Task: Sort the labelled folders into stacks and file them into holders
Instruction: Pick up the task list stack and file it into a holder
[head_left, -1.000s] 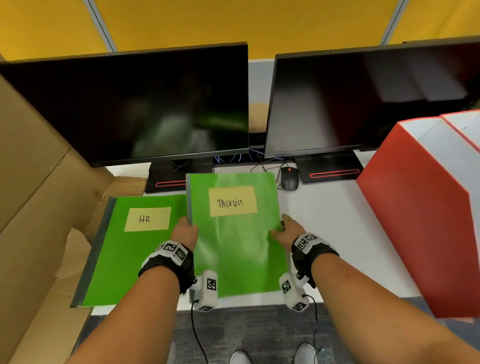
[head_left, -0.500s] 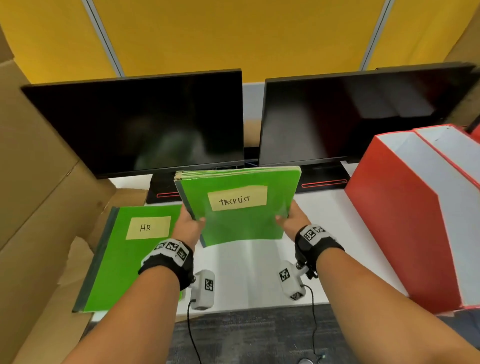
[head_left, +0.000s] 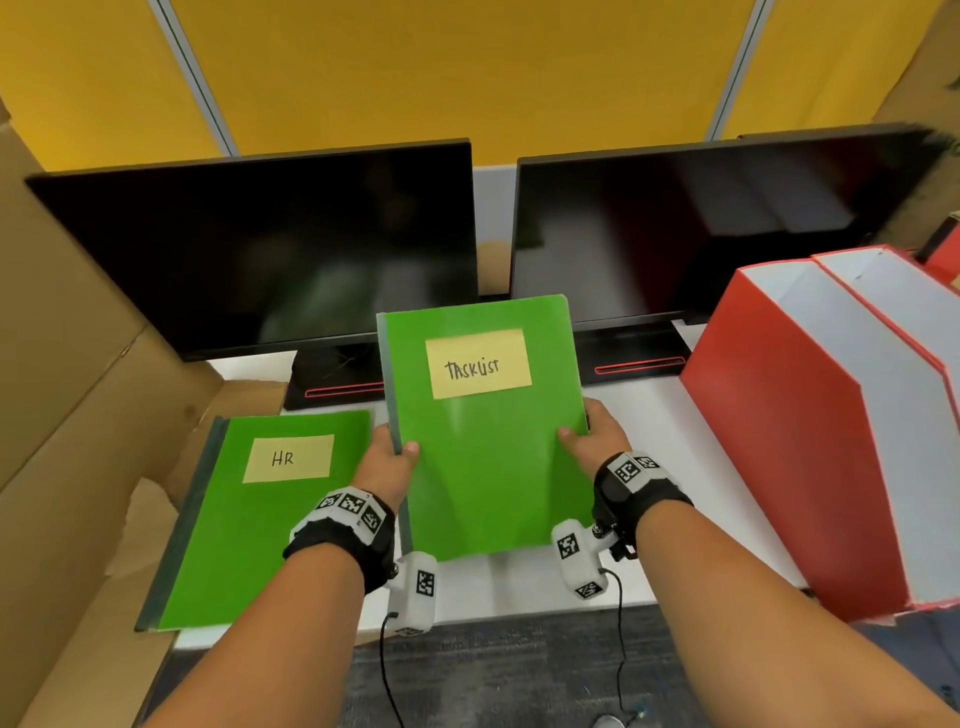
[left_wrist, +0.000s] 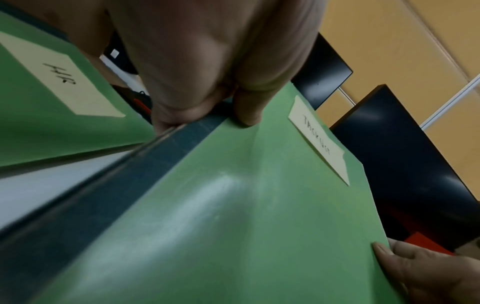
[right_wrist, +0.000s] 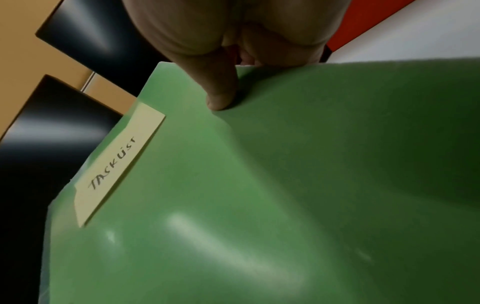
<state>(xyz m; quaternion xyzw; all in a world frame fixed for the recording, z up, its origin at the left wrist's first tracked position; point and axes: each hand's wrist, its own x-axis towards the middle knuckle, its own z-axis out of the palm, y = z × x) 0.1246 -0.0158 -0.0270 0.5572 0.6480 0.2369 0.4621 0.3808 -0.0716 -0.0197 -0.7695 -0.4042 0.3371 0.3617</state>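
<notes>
Both hands hold a stack of green folders labelled TASKLIST (head_left: 483, 447) (left_wrist: 233, 216) (right_wrist: 259, 195) tilted up above the white desk (head_left: 665, 415). My left hand (head_left: 387, 462) (left_wrist: 207, 92) pinches its dark spine edge, thumb on the cover. At the opposite edge my right hand (head_left: 592, 441) (right_wrist: 228, 67) grips it, thumb on top. Another green folder labelled HR (head_left: 260, 514) (left_wrist: 52, 92) lies flat on the desk to the left. Red file holders (head_left: 831, 426) with white insides stand at the right.
Two dark monitors (head_left: 270, 249) (head_left: 717, 228) stand at the back of the desk. Brown cardboard (head_left: 67, 364) leans along the left side. A yellow partition wall (head_left: 467, 67) rises behind. Grey carpet (head_left: 519, 675) lies below the desk's front edge.
The TASKLIST stack was lifted off the desk, held level for a moment, and now stands tilted up with its cover facing me. Both hands kept their grip on its sides.
</notes>
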